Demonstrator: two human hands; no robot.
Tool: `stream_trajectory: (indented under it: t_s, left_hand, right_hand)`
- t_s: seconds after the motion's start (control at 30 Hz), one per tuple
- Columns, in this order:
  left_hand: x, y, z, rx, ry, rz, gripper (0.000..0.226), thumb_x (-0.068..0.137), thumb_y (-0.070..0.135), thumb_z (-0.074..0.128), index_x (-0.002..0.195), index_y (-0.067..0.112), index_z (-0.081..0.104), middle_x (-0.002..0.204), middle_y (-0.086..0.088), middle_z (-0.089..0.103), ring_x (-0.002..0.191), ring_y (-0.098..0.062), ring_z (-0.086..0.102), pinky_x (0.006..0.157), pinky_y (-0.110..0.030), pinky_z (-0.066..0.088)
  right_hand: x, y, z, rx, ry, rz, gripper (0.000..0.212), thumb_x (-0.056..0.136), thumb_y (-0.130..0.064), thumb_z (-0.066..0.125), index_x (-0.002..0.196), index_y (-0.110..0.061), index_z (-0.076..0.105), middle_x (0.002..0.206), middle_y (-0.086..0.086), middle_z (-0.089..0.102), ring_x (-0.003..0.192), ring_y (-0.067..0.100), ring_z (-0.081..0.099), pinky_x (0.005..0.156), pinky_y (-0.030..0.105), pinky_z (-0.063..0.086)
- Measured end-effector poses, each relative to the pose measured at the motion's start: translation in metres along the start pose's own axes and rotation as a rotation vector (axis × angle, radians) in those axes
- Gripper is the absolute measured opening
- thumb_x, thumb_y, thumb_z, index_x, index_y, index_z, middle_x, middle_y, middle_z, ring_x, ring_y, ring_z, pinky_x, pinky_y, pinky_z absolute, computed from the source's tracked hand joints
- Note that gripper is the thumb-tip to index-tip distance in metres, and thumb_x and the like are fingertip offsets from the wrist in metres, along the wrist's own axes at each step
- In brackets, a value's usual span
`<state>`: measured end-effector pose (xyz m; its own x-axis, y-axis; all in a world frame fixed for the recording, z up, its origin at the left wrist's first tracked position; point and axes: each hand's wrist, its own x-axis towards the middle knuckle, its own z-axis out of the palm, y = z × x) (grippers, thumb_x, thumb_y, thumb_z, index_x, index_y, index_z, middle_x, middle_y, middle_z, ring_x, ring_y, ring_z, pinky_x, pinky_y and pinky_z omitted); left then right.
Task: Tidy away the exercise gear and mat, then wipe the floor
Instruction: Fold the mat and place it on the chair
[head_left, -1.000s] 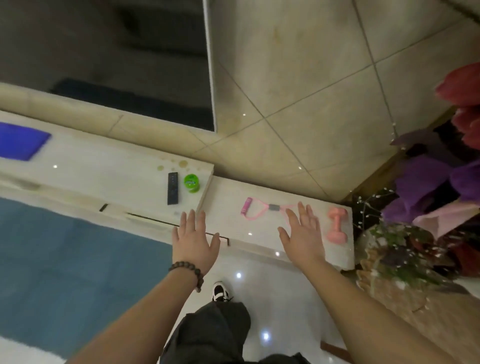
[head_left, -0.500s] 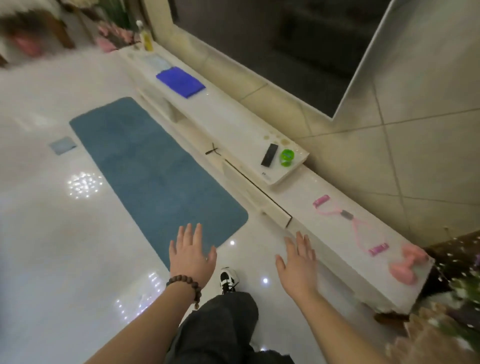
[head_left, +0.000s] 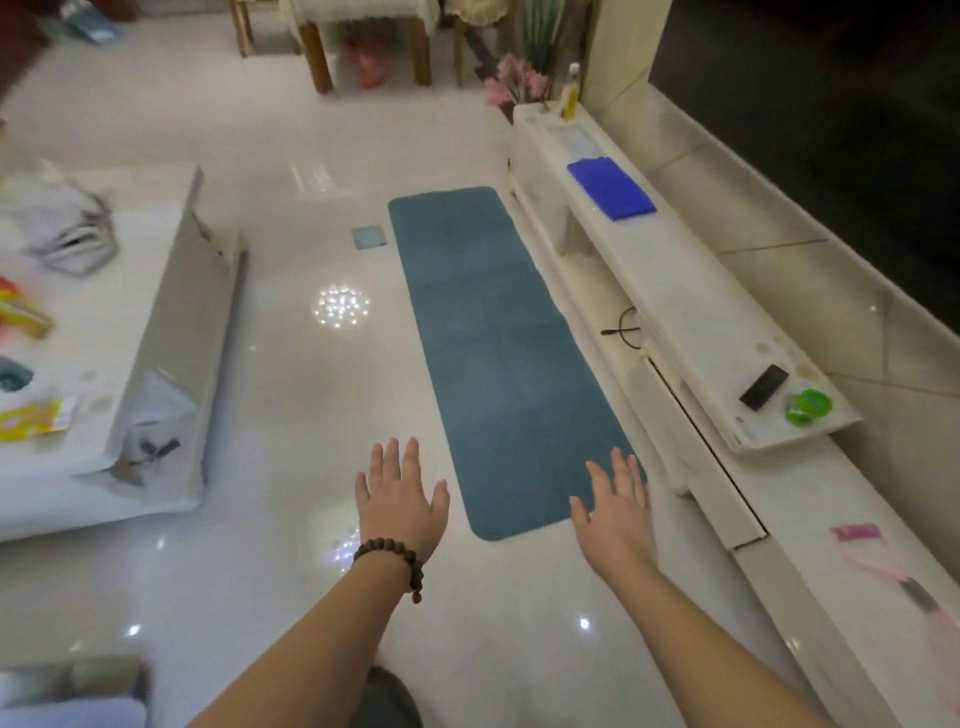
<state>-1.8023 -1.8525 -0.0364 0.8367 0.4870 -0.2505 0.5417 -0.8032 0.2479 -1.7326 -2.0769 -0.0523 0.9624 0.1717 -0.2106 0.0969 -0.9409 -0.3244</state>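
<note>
The long teal rectangular exercise mat (head_left: 498, 353) is seen lying flat and fully unrolled on the glossy white tiled floor (head_left: 291, 395), its long side running just beside the low white stone media console (head_left: 691, 312). The step in hand is judged to be the putting away of this mat, since its rounded near end lies directly ahead of both hands. To be done well, the near short edge should be taken at both corners, lifted square, and rolled tightly and evenly towards the far end, so that the roll stays straight and does not drift against the console base. The small grey square cloth (head_left: 370, 238) lying on the floor near the mat's far corner is best left until wiping begins. The pink resistance band with foam handles (head_left: 883, 564) is seen resting on the console's lower ledge at the right, apparently stowed. The left hand (head_left: 399, 496), with a dark beaded bracelet (head_left: 390, 562) at its wrist, is held out with fingers straight and spread, and nothing is held or touched by it. The right hand (head_left: 615, 512) is likewise held flat and spread wide over the mat's near right corner; no grasp is made, and whether its fingertips touch the mat cannot be told.
</note>
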Motion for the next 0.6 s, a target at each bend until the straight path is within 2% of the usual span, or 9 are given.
stream_trajectory:
  t_s: [0.37, 0.47, 0.6]
  left_hand:
    - [0.136, -0.224, -0.097, 0.016, 0.04, 0.009, 0.065, 0.099, 0.044, 0.032, 0.153, 0.02, 0.007, 0.161, -0.004, 0.007, 0.148, -0.021, -0.001, 0.12, -0.041, 0.006]
    - [0.172, -0.258, -0.115, 0.005, 0.024, 0.019, 0.065, 0.099, 0.043, 0.034, 0.153, 0.02, 0.008, 0.161, -0.004, 0.009, 0.148, -0.021, 0.001, 0.121, -0.041, 0.007]
    - [0.22, -0.271, -0.125, -0.014, -0.008, 0.039, 0.064, 0.099, 0.043, 0.033, 0.153, 0.019, 0.007, 0.161, -0.004, 0.006, 0.148, -0.021, 0.0, 0.121, -0.041, 0.005]
  right_hand:
    - [0.068, -0.249, 0.077, 0.006, -0.023, -0.05, 0.051, 0.1, -0.036, 0.038, 0.148, -0.021, 0.027, 0.161, 0.004, -0.002, 0.147, 0.02, -0.011, 0.12, 0.036, -0.001]
    - [0.085, -0.293, 0.089, 0.011, -0.026, -0.052, 0.051, 0.1, -0.036, 0.038, 0.148, -0.023, 0.026, 0.161, 0.004, -0.002, 0.147, 0.02, -0.012, 0.119, 0.036, -0.002]
    - [0.113, -0.32, 0.097, -0.024, -0.025, -0.028, 0.051, 0.1, -0.036, 0.037, 0.148, -0.023, 0.025, 0.161, 0.005, -0.002, 0.147, 0.021, -0.011, 0.118, 0.036, -0.003]
